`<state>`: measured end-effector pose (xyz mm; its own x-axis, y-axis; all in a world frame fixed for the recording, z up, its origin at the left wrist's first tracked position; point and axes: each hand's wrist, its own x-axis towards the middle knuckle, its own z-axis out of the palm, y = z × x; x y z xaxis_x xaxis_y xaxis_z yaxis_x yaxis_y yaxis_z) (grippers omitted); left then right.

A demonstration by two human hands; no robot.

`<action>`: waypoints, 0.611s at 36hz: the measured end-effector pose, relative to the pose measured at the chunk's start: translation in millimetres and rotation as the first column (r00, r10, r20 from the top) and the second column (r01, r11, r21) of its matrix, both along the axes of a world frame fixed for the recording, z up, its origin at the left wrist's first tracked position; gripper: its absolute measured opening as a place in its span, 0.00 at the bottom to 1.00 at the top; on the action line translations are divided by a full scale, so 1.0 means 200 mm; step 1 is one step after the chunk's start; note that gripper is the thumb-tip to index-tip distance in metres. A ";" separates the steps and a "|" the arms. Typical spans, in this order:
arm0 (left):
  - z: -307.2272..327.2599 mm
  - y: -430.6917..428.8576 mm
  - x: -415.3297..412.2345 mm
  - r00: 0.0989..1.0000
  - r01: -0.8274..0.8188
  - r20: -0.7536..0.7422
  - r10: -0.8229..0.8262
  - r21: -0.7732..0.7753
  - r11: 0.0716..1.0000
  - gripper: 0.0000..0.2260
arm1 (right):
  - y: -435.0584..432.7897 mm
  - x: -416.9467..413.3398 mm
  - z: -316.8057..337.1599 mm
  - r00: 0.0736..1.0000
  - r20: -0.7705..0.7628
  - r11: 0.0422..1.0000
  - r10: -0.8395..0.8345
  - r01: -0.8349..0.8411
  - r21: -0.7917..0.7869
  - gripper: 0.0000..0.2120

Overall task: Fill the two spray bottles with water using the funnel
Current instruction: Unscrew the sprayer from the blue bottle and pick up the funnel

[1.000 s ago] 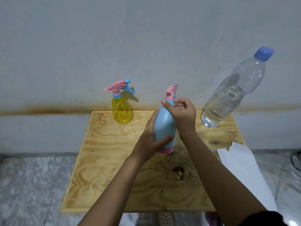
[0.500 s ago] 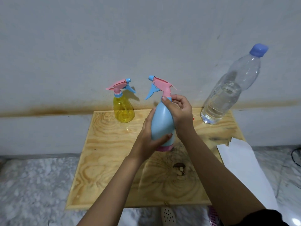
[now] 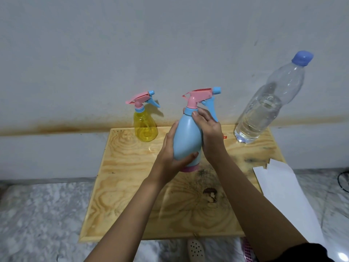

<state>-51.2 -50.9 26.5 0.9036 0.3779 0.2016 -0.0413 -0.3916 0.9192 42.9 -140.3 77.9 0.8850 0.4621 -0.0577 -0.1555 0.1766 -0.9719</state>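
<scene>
A light blue spray bottle (image 3: 187, 140) with a pink and blue trigger head stands upright near the middle of the wooden board (image 3: 132, 186). My left hand (image 3: 171, 157) wraps its lower body. My right hand (image 3: 206, 127) grips its neck collar just under the trigger head, whose nozzle points right. A yellow spray bottle (image 3: 145, 125) with its trigger head on stands at the board's back left. A clear water bottle (image 3: 264, 108) with a blue cap, partly full, stands at the back right. A small red piece (image 3: 224, 137) shows behind my right hand; what it is I cannot tell.
The board lies on a marble floor (image 3: 37, 214) against a grey wall (image 3: 170, 44). A white sheet of paper (image 3: 283, 197) overlaps the board's right edge. A dark knot hole (image 3: 210, 193) marks the board's centre. A sandal tip (image 3: 195, 250) shows at the bottom.
The blue bottle's trigger head has turned round: its nozzle pointed left half a second ago and now points right. My right hand has shifted on the collar; my left hand keeps holding the body.
</scene>
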 end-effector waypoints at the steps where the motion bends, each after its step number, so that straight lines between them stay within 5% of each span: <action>1: 0.00 0.00 0.00 1.000 0.001 -0.001 -0.001 0.009 1.000 0.39 | -0.01 0.00 0.00 0.999 0.016 0.999 0.039 -0.039 0.002 0.18; 9: -0.01 0.00 -0.02 1.000 0.004 -0.024 -0.003 0.054 0.999 0.39 | 0.02 -0.03 0.03 0.995 0.098 0.999 -0.012 0.016 -0.042 0.07; 22: -0.17 0.02 -0.08 0.990 -0.058 -0.122 0.068 0.084 0.995 0.43 | 0.02 0.10 0.20 0.974 0.094 0.977 -0.206 0.200 0.070 0.13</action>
<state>-67.7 -46.9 -7.9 0.8986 0.4218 0.1205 0.0987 -0.4620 0.8814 62.8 -136.1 117.0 0.9606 0.2717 0.0584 -0.0126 0.2524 -0.9675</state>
